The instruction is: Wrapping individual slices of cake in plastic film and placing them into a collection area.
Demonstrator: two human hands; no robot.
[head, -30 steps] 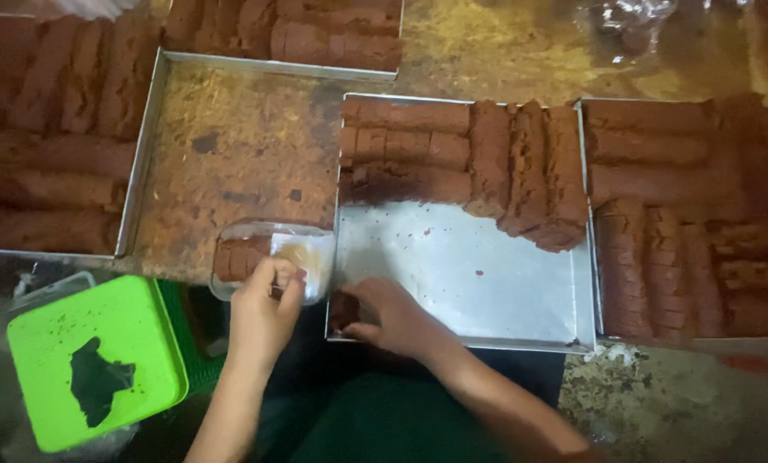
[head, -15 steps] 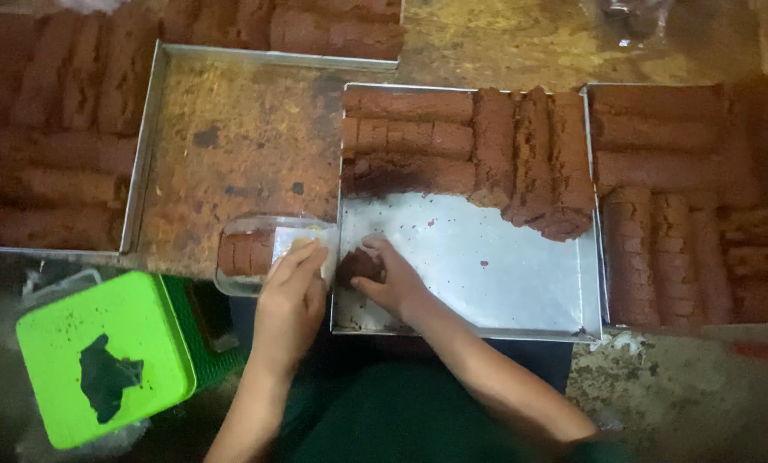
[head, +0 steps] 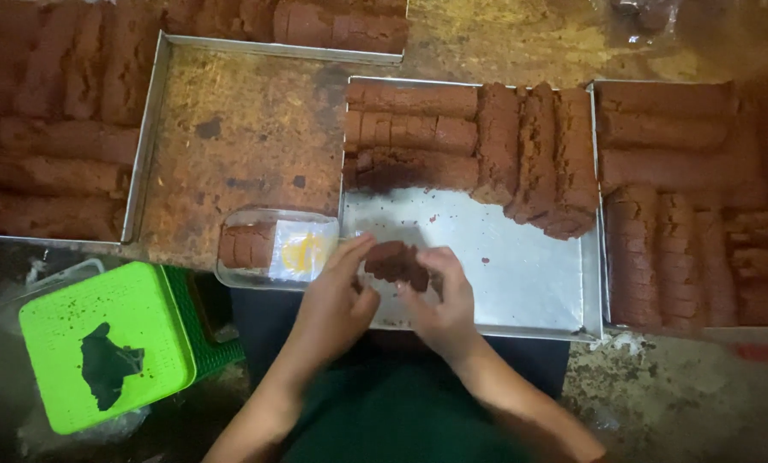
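My left hand (head: 337,300) and my right hand (head: 439,300) together grip a small stack of brown cake slices (head: 398,261) over the near edge of the metal tray (head: 521,283). Rows of sliced brown cake (head: 487,141) fill the tray's far half. Just left of my left hand sits a clear plastic box (head: 277,249) with a few brown slices at its left end and a yellow patch inside.
More trays of brown cake logs lie at the left (head: 49,129), right (head: 692,197) and top (head: 332,21). A stained brown board (head: 238,137) lies between them. A green plastic stool (head: 109,343) stands at lower left.
My left hand left the plastic box and came right to join my right hand. Both hands now hold the cake slices, lifted slightly toward the tray's near edge.
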